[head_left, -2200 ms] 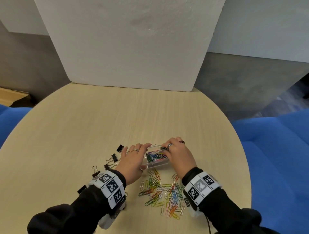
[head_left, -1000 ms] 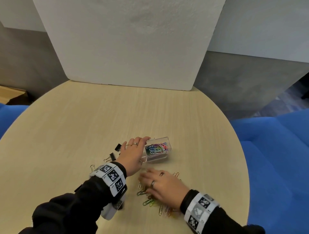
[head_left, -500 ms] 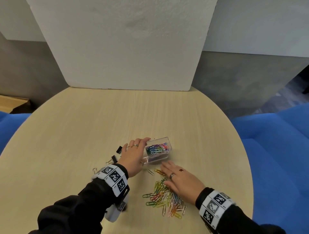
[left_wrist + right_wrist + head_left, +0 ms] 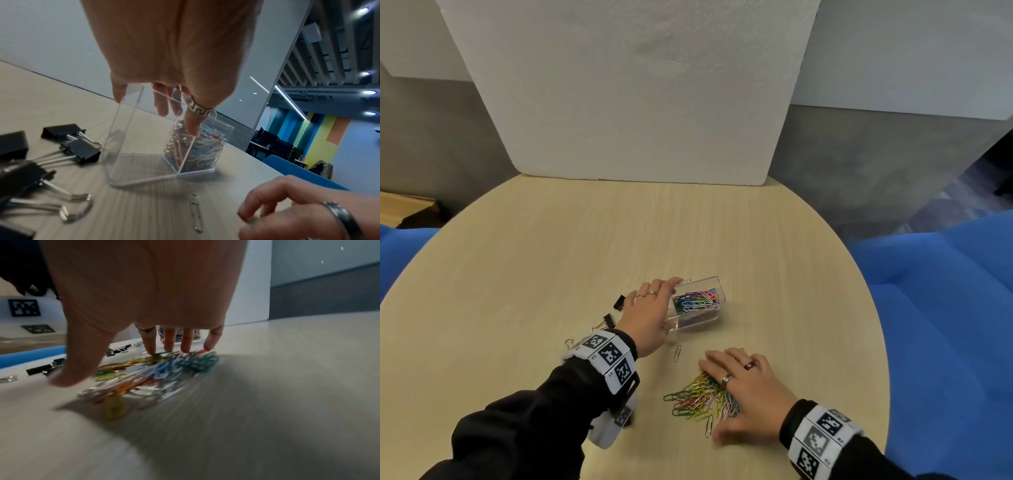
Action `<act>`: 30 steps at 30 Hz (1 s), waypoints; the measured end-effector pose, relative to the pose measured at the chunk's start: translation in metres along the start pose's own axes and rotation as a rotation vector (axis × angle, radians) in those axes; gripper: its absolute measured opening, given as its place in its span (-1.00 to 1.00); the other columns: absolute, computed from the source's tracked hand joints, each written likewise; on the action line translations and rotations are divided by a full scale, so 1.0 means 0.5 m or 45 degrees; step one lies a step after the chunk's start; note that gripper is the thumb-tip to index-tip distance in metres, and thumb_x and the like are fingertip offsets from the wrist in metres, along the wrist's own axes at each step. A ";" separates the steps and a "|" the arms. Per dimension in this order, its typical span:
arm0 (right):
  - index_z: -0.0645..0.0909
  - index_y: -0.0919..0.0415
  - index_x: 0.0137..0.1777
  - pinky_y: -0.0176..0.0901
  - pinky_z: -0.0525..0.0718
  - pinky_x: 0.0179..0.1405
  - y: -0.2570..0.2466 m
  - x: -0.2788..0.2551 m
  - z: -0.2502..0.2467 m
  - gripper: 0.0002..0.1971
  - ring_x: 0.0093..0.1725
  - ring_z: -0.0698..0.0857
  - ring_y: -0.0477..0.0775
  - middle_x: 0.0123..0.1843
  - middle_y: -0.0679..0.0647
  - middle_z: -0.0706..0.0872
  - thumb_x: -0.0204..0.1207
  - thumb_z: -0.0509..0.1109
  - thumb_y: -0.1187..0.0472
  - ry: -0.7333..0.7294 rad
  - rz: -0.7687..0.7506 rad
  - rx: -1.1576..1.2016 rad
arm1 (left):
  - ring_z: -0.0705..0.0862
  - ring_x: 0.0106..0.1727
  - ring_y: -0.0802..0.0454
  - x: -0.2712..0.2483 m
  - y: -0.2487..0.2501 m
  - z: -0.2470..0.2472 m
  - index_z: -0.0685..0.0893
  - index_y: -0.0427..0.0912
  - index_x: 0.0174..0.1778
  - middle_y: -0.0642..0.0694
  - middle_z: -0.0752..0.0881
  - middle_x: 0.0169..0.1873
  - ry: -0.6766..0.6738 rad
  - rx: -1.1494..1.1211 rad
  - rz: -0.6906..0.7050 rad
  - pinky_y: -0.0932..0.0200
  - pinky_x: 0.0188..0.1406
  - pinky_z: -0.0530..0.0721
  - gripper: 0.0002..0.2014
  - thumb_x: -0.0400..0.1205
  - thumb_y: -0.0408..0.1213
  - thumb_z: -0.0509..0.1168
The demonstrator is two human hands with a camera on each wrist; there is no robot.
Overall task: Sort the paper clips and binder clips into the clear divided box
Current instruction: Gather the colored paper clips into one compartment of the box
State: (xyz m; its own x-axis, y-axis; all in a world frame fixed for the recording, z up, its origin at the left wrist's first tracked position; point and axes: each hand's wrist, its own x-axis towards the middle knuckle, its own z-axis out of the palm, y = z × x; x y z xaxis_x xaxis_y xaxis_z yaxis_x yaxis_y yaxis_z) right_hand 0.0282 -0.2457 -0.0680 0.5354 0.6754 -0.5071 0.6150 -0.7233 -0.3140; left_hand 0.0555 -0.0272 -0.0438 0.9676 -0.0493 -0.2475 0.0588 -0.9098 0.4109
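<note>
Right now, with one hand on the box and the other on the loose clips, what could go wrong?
1. The right hand lies flat on the paper clips, so a sweep may scatter some; one stray clip already lies apart.
2. The left hand holds the box tilted, so the clips inside might spill.
3. The binder clips lie behind the left hand and could get knocked.

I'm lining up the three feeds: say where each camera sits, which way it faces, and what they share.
Head: worn on the head, facing forward and down at the table; both hands and sleeves show.
Left wrist: along the left hand toward the clear divided box.
Right wrist: along the right hand over the loose paper clips.
Shared: left wrist and head views both show the box.
</note>
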 end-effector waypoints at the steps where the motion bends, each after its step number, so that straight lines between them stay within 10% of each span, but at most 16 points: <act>1: -0.11 -0.16 0.60 0.10 -0.12 0.54 -0.009 0.005 0.006 0.01 0.59 -0.08 0.02 0.64 -0.13 -0.05 0.25 0.36 -0.39 0.019 0.024 0.019 | 0.28 0.43 -0.03 0.000 0.000 0.000 0.04 0.02 0.57 -0.01 0.33 0.41 0.002 -0.004 -0.002 -0.12 0.54 0.17 -0.24 0.51 -0.43 0.24; 11: 0.60 -0.15 0.18 -0.16 0.29 0.31 -0.037 0.048 0.040 -0.68 0.12 0.31 -0.17 0.06 -0.28 0.37 0.42 0.43 -0.04 0.381 0.145 0.494 | 0.27 0.43 -0.02 0.002 -0.004 0.003 0.02 0.03 0.57 0.00 0.32 0.40 -0.003 0.001 0.001 -0.10 0.53 0.18 -0.25 0.53 -0.40 0.25; 20: 0.65 0.09 0.14 -0.29 0.43 0.14 -0.026 0.071 0.030 -0.76 0.16 0.45 -0.12 0.14 -0.07 0.58 0.55 0.32 0.04 0.438 0.140 0.512 | 0.28 0.43 -0.01 0.003 -0.007 0.004 0.01 0.03 0.57 0.01 0.33 0.40 -0.001 0.003 0.018 -0.08 0.53 0.17 -0.23 0.52 -0.39 0.25; 30: 0.66 0.10 0.02 -0.62 0.36 0.02 -0.008 0.065 -0.085 -0.85 0.02 0.46 -0.23 -0.10 -0.27 0.50 0.52 0.34 0.12 0.747 0.123 0.583 | 0.26 0.45 0.03 0.002 -0.012 0.009 -0.01 0.06 0.58 0.04 0.31 0.41 0.013 -0.007 0.031 -0.06 0.55 0.12 -0.25 0.56 -0.32 0.27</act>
State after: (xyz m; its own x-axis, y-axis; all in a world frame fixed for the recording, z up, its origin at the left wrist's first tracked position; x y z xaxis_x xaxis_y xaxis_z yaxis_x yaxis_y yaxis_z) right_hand 0.0677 -0.2149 -0.0492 0.8743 0.4791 -0.0783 0.3159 -0.6839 -0.6576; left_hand 0.0548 -0.0236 -0.0506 0.9712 -0.0670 -0.2288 0.0368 -0.9061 0.4215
